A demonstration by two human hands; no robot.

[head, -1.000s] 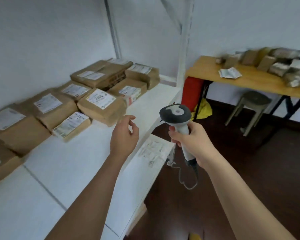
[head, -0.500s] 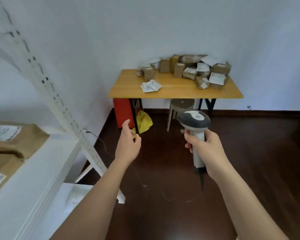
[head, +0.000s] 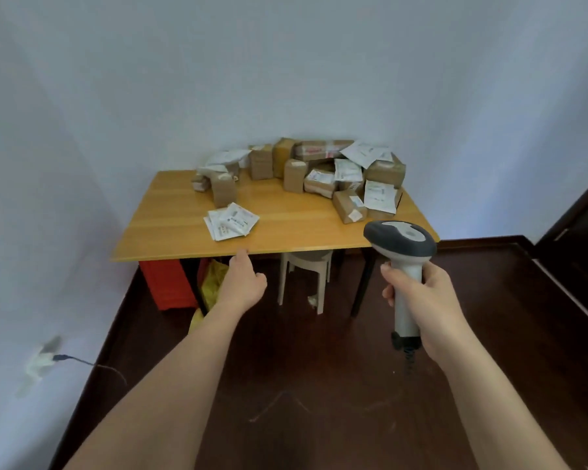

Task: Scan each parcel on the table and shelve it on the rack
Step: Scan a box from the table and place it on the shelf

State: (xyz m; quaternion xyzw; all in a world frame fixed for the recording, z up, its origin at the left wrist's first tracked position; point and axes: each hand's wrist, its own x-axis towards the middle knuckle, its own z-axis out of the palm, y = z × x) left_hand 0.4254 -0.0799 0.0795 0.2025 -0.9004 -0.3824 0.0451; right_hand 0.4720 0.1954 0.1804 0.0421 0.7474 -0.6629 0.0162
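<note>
A wooden table stands against the far wall. Several brown cardboard parcels with white labels are heaped at its back right. A few flat white mailers lie nearer the front edge. My right hand grips the handle of a grey and white barcode scanner, its head level with the table's front right edge. My left hand hangs in the air just short of the table's front edge, fingers loosely curled and holding nothing. The rack is out of view.
Under the table are a red crate, a yellow bag and a beige plastic stool. Dark wooden floor lies between me and the table. A wall socket with a cable is at lower left; a dark door at right.
The view has swung away from the white rack with its shelved parcels and now faces the table, which looks closer. Both hands keep their pose, the scanner still in the right one.
</note>
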